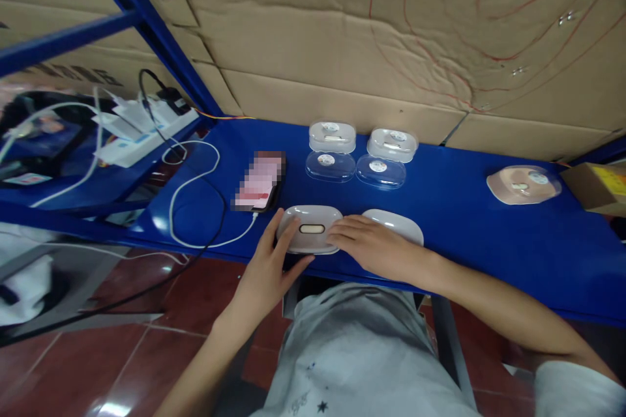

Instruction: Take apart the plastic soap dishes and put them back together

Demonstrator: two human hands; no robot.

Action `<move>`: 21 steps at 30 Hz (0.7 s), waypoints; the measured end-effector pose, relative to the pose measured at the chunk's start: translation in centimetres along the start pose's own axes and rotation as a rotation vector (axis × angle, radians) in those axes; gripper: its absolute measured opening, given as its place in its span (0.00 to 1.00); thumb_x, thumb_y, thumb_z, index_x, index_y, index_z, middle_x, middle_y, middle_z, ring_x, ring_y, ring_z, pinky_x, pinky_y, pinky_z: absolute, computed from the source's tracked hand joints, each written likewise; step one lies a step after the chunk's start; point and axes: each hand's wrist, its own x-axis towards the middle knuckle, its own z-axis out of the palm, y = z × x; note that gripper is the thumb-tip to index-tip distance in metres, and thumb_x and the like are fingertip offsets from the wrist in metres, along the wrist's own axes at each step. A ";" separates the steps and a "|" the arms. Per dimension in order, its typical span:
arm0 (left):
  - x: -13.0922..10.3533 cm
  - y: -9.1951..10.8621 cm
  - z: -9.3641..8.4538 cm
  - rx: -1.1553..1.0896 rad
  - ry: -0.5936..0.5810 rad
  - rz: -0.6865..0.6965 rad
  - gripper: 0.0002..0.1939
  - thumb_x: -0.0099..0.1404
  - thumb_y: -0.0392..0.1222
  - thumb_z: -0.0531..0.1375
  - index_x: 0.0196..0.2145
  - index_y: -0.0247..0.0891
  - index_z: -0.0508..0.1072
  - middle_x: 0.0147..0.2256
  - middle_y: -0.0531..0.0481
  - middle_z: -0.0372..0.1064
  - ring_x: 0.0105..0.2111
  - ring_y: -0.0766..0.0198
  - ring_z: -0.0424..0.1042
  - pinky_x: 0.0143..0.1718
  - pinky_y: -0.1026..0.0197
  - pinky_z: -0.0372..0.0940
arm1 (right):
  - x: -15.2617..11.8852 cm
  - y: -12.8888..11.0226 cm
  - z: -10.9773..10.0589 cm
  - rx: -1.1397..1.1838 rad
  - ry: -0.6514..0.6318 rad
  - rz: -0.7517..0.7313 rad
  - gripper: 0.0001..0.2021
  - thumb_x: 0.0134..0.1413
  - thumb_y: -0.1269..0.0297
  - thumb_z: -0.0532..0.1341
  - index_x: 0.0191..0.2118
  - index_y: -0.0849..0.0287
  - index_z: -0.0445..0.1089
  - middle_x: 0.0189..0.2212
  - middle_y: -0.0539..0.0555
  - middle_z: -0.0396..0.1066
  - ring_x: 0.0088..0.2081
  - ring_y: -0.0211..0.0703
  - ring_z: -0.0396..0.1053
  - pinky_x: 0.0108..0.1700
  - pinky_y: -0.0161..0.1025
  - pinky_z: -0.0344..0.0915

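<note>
A white oval plastic dish [309,245] lies near the table's front edge, with a cream pill-shaped piece [312,229] framed by a dark outline in its middle. My left hand [268,267] grips the dish's left side, index finger over the top and thumb at the front. At the right end, my right hand [369,244] has its fingers close together on the rim; the fingertips are partly hidden. Behind that hand a second white oval dish [402,225] lies on the table, partly covered by the hand and wrist.
Two clear-lidded boxes [332,138] and two flat clear covers [330,168] sit at the back. A pinkish lidded box [521,185] is at right by a carton [596,186]. A phone [259,181] with a white cable [172,208] lies left on the blue table [464,228], near a power strip [147,137].
</note>
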 end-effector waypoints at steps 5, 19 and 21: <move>0.7 -0.2 0.3 0.073 0.047 0.073 0.34 0.74 0.45 0.63 0.72 0.43 0.57 0.74 0.28 0.48 0.73 0.36 0.55 0.66 0.34 0.65 | -1.6 3.6 -1.8 0.097 0.131 0.000 0.20 0.74 0.74 0.54 0.65 0.56 0.69 0.61 0.57 0.75 0.65 0.45 0.71 0.67 0.50 0.69; 5.0 4.5 0.9 0.209 0.039 0.357 0.26 0.75 0.40 0.61 0.68 0.40 0.66 0.73 0.31 0.54 0.74 0.41 0.53 0.73 0.32 0.51 | -7.8 12.7 -2.1 -0.128 0.195 0.395 0.24 0.71 0.54 0.61 0.67 0.53 0.64 0.67 0.66 0.66 0.69 0.64 0.63 0.66 0.67 0.61; 5.4 4.0 0.8 0.213 0.043 0.340 0.26 0.75 0.41 0.61 0.68 0.40 0.67 0.73 0.32 0.56 0.74 0.41 0.54 0.73 0.31 0.50 | -7.8 12.8 -2.0 -0.101 0.222 0.427 0.29 0.68 0.49 0.63 0.69 0.51 0.61 0.68 0.67 0.63 0.70 0.65 0.62 0.67 0.69 0.60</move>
